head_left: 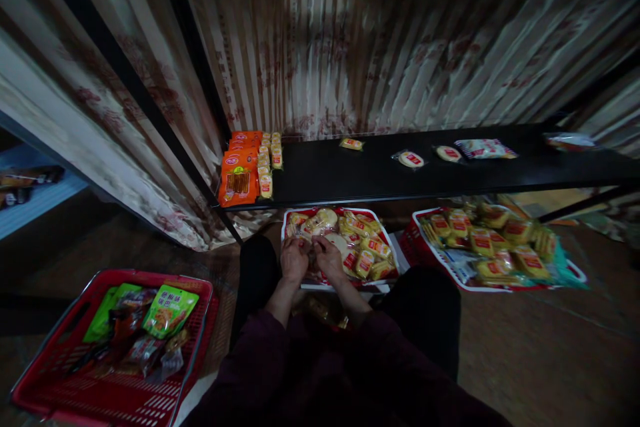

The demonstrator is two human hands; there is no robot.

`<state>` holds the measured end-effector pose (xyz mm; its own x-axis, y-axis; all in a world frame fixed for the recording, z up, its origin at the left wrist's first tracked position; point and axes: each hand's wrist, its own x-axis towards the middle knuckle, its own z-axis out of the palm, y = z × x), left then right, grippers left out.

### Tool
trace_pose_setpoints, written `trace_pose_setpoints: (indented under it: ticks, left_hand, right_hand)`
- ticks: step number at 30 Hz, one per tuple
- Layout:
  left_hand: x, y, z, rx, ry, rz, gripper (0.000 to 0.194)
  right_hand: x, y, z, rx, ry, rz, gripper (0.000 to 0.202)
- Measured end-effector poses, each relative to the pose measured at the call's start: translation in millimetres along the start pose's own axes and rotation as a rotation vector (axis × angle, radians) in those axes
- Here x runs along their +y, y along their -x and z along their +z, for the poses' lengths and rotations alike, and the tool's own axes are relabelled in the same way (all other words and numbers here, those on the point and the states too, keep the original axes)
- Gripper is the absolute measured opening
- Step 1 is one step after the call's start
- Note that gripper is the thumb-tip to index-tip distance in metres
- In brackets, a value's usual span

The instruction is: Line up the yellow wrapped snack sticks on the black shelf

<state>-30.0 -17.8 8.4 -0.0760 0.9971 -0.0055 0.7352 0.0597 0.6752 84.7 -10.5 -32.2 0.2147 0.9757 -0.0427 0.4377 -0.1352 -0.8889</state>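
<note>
My left hand (295, 259) and my right hand (330, 259) are close together over the near left part of a red basket with a white rim (391, 240). The fingers of both are bent and pinched inward; what lies between them is too dark and small to make out. Around them in the basket are several yellow snack packets (365, 263) with red labels, and round pale cakes in clear wrap (327, 218). My forearms hide the basket's near edge in part.
A black shelf (320, 173) runs behind, bearing orange snack bags (239, 180), small stacked packets (265, 183) and a wrapped round cake (411, 159). A second packet-filled basket (413, 247) stands right. At lower left is a red basket (60, 390) with a green pouch (171, 310).
</note>
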Motion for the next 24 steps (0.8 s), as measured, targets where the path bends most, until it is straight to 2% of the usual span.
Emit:
trace_pose_setpoints:
  ticks: [3,6,9,16,20,24]
  left_hand:
    - [4.4,-8.3,2.1,-0.020,0.034,0.006,0.036]
    - [11.5,-22.6,10.9,-0.048,0.049,0.047,0.045]
    - [19.2,-37.7,21.0,-0.080,0.058,0.017,0.051]
    - [25.3,-64.2,38.8,-0.165,0.117,-0.049,0.057]
    - [22.7,-70.3,47.7,-0.158,0.177,-0.112,0.060]
    - [23.1,-69.7,50.0,-0.117,0.208,-0.154,0.055]
  right_hand:
    - [3.3,-1.1,0.7,0.030,0.024,-0.014,0.030]
    - [2.4,-9.0,1.3,0.113,-0.012,-0.016,0.032]
    - [0.8,-19.9,0.4,0.152,-0.074,0.006,0.036]
    - [13.3,-40.5,-0.3,0.180,-0.156,0.053,0.040]
    - [21.9,-48.2,3.8,0.159,-0.207,0.122,0.041]
    - [24.3,-52.7,6.7,0.131,-0.262,0.100,0.041]
